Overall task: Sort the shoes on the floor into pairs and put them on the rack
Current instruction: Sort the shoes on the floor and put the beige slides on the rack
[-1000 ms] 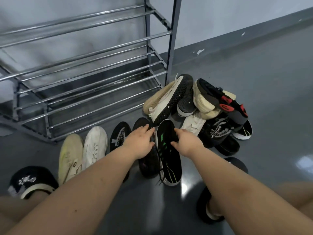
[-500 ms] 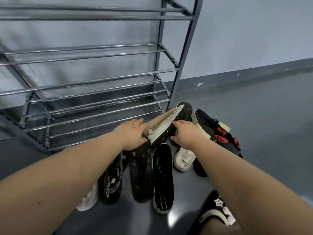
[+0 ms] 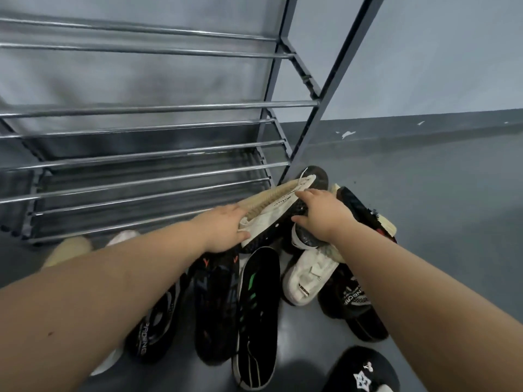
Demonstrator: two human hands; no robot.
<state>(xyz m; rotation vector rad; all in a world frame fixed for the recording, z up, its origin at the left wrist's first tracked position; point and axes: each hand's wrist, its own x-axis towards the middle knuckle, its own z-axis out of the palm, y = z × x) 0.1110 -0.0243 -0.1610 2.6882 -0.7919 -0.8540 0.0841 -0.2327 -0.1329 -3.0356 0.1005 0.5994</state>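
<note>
Head view, looking down over a shoe pile on a grey floor (image 3: 424,222): I see both of my bare hands on the same white shoe with a black sole (image 3: 271,219), which lies on its side at the far end of the heap, just in front of the metal rack (image 3: 158,108). My left hand (image 3: 223,230) holds its near, open end, thumb underneath and fingers curled at the collar. My right hand (image 3: 325,216) rests over the dark sole, fingers bent across it and thumb out toward the left; I cannot tell how firm that hold is. A beige knit shoe (image 3: 268,195) lies pressed against the white one on its far side, toward the rack.

Nearer to me, a row of dark shoes lies on the floor between my forearms: a black shoe with green marks (image 3: 259,315), a black shoe with red marks (image 3: 216,306) touching it on the left, and a black shoe with white lettering (image 3: 154,329) partly under my left arm. A white sneaker (image 3: 308,275) sits below my right wrist, beside a black lettered shoe (image 3: 351,304) on the right. A black shoe with a red detail (image 3: 359,210) lies beyond my right hand. Pale shoes (image 3: 70,247) peek out far left, near the rack's foot. The rack's chrome bars hold no shoes where I can see them.
</note>
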